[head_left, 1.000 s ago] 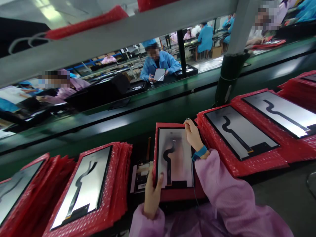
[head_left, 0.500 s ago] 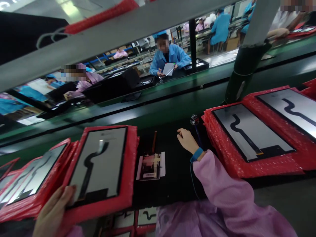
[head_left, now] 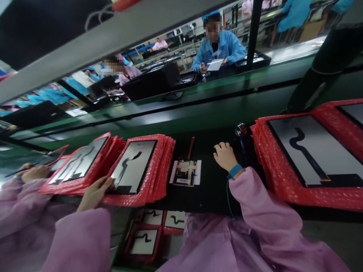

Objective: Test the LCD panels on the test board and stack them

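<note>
Black worktop [head_left: 212,196]: spans the near side. Standing on it, left of centre, is a red bubble-wrap stack [head_left: 159,166], with the display panel [head_left: 141,164] lying on top. Panel judged light, thin and stiff, slippery-faced and fragile; hold it by opposite dark edges, clear of the dark flex ribbon [head_left: 124,164]. Left hand [head_left: 96,192]: touching the panel's near left corner; fingers partly hidden, so whether it pinches cannot be told. Right hand [head_left: 226,156]: holds nothing, fingers loosely spread and bent at the worktop, right of the circuit assembly [head_left: 185,172]. Shiny metal fitting [head_left: 240,129]: just beyond that hand.
</note>
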### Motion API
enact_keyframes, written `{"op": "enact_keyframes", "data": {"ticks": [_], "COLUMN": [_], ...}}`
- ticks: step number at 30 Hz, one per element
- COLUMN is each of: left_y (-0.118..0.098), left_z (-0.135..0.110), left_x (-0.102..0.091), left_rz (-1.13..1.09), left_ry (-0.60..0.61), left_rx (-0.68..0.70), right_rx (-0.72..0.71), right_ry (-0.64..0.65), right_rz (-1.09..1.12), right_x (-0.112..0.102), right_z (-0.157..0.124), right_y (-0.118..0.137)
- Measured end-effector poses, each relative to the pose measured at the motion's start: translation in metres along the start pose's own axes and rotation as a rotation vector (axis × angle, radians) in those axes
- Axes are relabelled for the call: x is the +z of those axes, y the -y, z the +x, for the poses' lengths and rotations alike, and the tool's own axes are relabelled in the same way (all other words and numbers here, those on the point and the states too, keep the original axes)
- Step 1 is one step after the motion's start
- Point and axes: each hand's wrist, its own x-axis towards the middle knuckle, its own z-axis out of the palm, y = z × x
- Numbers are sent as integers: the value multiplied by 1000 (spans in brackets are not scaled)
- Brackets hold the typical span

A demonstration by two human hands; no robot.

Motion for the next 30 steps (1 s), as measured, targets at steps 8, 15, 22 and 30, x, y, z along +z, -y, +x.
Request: {"op": "enact_keyframes", "data": {"ticks": [8, 15, 22, 30], "left_y": [-16, -76, -91, -105], "left_z": [-97, -256, -282, -288], "left_x": [52, 222, 264, 254], "left_rz": [123, -243, -175, -217], "left_ry": [-646, 301, 698, 869], "left_rx": [766, 973, 856, 675], "right_rx": [-48, -66, 63, 95], "right_ry": [-30, -141, -913, -986], "right_rz": [-100, -157, -276, -269], "right_x": [5, -17, -60, -51], "right_z": [-5, -52, -203, -225], "right_y": [4, 8, -51, -104]}}
